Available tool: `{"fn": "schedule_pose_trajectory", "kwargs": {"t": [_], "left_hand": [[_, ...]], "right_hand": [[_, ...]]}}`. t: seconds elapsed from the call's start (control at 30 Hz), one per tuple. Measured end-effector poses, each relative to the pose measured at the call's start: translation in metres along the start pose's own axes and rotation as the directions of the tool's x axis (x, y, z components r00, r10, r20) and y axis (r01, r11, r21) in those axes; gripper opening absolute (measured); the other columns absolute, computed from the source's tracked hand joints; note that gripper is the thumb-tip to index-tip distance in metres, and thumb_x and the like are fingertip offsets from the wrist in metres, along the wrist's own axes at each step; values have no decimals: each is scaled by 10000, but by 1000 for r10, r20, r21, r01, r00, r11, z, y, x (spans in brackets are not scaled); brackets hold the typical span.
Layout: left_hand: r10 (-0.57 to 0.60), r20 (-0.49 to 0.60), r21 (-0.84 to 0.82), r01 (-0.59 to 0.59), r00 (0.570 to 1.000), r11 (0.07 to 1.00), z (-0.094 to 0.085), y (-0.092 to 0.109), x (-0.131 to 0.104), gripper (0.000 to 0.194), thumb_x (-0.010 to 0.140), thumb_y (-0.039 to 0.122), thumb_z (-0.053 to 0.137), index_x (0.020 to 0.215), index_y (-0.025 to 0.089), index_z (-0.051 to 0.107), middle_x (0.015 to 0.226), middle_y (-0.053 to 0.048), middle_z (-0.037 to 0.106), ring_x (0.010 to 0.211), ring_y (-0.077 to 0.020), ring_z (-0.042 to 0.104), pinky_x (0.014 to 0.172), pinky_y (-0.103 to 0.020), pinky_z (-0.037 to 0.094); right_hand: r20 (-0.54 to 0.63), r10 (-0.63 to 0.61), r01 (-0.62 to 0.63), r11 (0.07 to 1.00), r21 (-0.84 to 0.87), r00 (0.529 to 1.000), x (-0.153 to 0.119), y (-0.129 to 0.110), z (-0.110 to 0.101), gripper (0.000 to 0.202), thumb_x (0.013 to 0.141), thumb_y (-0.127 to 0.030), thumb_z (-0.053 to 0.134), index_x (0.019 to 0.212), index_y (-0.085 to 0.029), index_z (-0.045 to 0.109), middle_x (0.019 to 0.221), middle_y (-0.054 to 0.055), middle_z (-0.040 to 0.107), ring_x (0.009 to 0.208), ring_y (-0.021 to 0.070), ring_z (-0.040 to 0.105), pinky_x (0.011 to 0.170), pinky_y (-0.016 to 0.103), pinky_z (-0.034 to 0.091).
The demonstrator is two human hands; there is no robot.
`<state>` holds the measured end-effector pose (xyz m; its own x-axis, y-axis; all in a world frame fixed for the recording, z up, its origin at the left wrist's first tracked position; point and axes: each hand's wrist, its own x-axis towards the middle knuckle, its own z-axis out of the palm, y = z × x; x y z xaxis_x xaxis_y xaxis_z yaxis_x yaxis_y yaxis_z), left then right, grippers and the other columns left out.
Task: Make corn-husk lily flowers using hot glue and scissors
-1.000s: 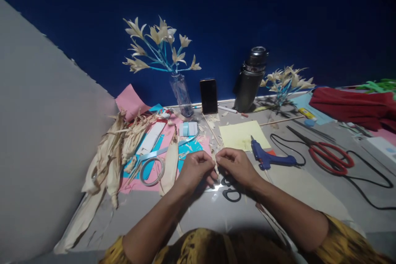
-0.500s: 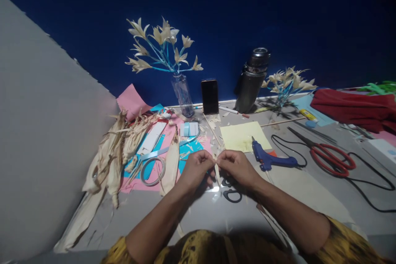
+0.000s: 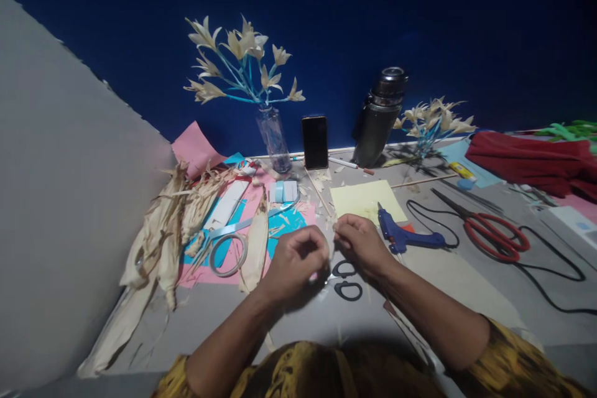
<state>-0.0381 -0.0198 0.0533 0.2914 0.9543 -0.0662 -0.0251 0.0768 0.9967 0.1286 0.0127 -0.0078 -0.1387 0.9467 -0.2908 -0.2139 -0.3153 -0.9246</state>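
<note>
Close together over the table, my two hands are both closed. My right hand pinches a narrow pale strip of corn husk between thumb and fingertips. My left hand is curled in a ring, thumb against finger, near the lower end of the strip; the pinch itself is too small to make out. Beneath and between the hands lie small scissors with black handles, their blades partly hidden by my left hand. A larger dried corn husk lies left of my left hand.
Right of the hands are a blue glue gun, yellow paper and red-handled scissors. Behind stand a glass vase of husk flowers, a phone and a flask. A tape roll and husk pile lie left.
My hands have drawn apart a little from fingertip contact, the left moving slightly down. More of the small scissors shows between them. The whole view has shifted slightly.
</note>
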Motion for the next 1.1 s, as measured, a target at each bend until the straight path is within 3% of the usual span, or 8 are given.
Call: {"fn": "schedule_pose_trajectory", "kwargs": {"t": [0.1,0.17,0.27,0.37,0.43,0.5,0.7,1.1], "left_hand": [[163,316,-217,-96,935,972,-13,22,-18,160,752,224,735,668,150,621,671,-27,599,542,-118,573,520,-240,447],[255,321,-385,-120,912,915,-27,33,-24,185,759,262,745,671,158,620,631,-9,561,525,-124,559,505,-248,439],[230,158,-417,-146,960,897,-55,41,-20,216,753,310,751,674,170,606,592,26,512,460,-101,499,467,-237,402],[4,-26,1,-4,1000,1000,-74,35,-7,167,745,239,754,673,158,627,606,4,564,531,-118,542,497,-224,426],[17,-331,158,38,944,987,-69,23,-2,160,700,172,771,823,172,668,721,-2,638,570,-111,565,516,-210,440],[-59,-404,56,89,913,994,-51,10,-1,247,752,245,745,975,194,649,856,-27,696,567,-110,589,509,-222,470],[-430,65,-494,403,901,770,14,-23,1,440,703,357,820,1003,138,585,833,-89,732,497,-122,630,426,-204,463],[-372,152,-526,393,916,754,8,-29,2,300,721,334,822,772,103,637,503,37,556,336,-24,391,370,-157,270]], "right_hand": [[-32,0,1,1000,29,999,4,-1,-3,221,747,-356,674,651,-187,569,390,-92,407,352,53,265,375,189,175],[-45,-5,6,1000,24,999,4,-4,-3,216,746,-353,676,656,-183,578,398,-88,422,350,50,270,370,185,174],[-36,7,-5,999,43,999,2,-8,-2,215,739,-354,685,660,-176,594,417,-83,438,356,47,274,366,182,164],[-16,3,-2,998,69,1000,-1,-11,1,231,724,-363,722,669,-171,606,463,-66,493,377,46,297,374,183,172],[-15,-34,35,997,66,999,-2,-11,2,254,721,-382,748,682,-169,615,527,-42,556,404,51,335,387,188,197],[-29,-78,79,996,33,997,-3,-9,2,272,726,-404,762,700,-169,629,557,-34,570,428,60,356,403,196,219],[-36,-176,173,982,-76,984,-7,-7,2,271,744,-415,780,727,-177,650,592,-33,557,507,90,417,466,217,304],[369,14,-43,997,70,929,-10,-16,-5,405,753,-488,795,948,-137,741,640,-14,590,479,59,389,461,203,220]]}}
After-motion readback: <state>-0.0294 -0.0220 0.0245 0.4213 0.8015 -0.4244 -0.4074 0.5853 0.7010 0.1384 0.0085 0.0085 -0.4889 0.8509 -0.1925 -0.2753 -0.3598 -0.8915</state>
